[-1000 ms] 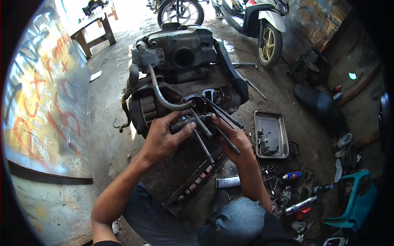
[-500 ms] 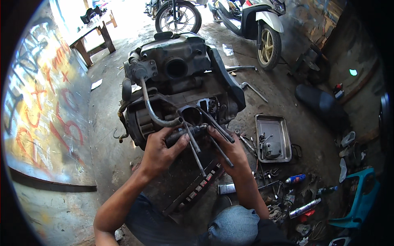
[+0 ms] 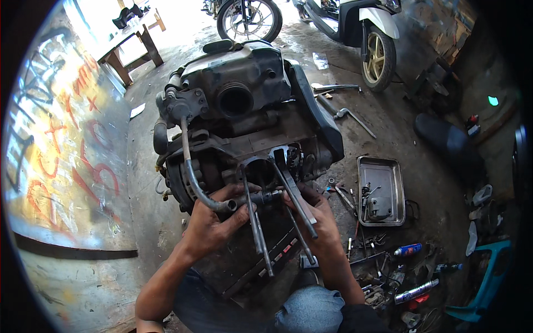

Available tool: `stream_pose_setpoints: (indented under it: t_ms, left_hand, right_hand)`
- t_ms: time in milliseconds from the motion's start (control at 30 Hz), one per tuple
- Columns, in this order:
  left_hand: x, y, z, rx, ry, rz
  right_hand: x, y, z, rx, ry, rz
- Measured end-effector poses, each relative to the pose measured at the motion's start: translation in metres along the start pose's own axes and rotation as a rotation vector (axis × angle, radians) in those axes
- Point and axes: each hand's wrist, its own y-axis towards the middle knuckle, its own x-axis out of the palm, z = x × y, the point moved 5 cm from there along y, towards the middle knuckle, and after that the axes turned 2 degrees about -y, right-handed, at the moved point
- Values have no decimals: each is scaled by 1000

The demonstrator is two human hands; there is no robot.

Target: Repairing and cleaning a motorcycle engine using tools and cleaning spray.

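Observation:
A scooter engine [image 3: 239, 136] lies in front of me, its open cylinder bore [image 3: 259, 171] facing me and several long metal studs [image 3: 252, 213] sticking out towards me. Just below the bore, a dark cylindrical part with a shiny metal end [image 3: 264, 197] lies between my hands. My left hand [image 3: 214, 219] is closed round its left end, thumb in front. My right hand [image 3: 316, 213] grips the shiny end behind the right studs, which partly hide its fingers. A curved hose [image 3: 194, 177] hangs down to my left fingers.
Right of the engine stands a metal tray [image 3: 382, 222] with small parts in it. Loose tools, a blue spray can [image 3: 408, 249] and a silver can [image 3: 416, 291] lie on the floor near a teal plastic chair [image 3: 486, 286]. Beyond are a white scooter [image 3: 377, 22] and a painted wall [image 3: 66, 150].
The dark part has come from a slant to nearly level, still between both hands. The hose's open end now sits lower and further left. The whole view has shifted slightly.

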Motion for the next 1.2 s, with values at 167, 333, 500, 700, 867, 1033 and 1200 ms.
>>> stream_pose_setpoints:
  t_ms: [167,333,500,700,867,1033,1200]
  left_hand:
    - [0,2,2,-14,30,-17]
    - [-3,-1,-4,-57,30,-21]
    - [-9,-4,-6,2,23,-27]
    - [8,4,-2,13,135,33]
    - [-22,-19,-29,-43,343,218]
    - [-10,-12,-20,-4,656,168]
    - [-4,-10,-13,-10,791,174]
  right_hand:
    - [1,-2,-5,20,3,2]
    - [3,-4,-5,-3,-88,28]
    - [6,-8,-1,5,-142,26]
    - [-7,-17,-6,-65,-305,34]
    - [-13,-53,8,-123,-170,-8]
    - [-88,-134,55,-19,-208,175]
    - [-190,-229,113,127,-393,690]
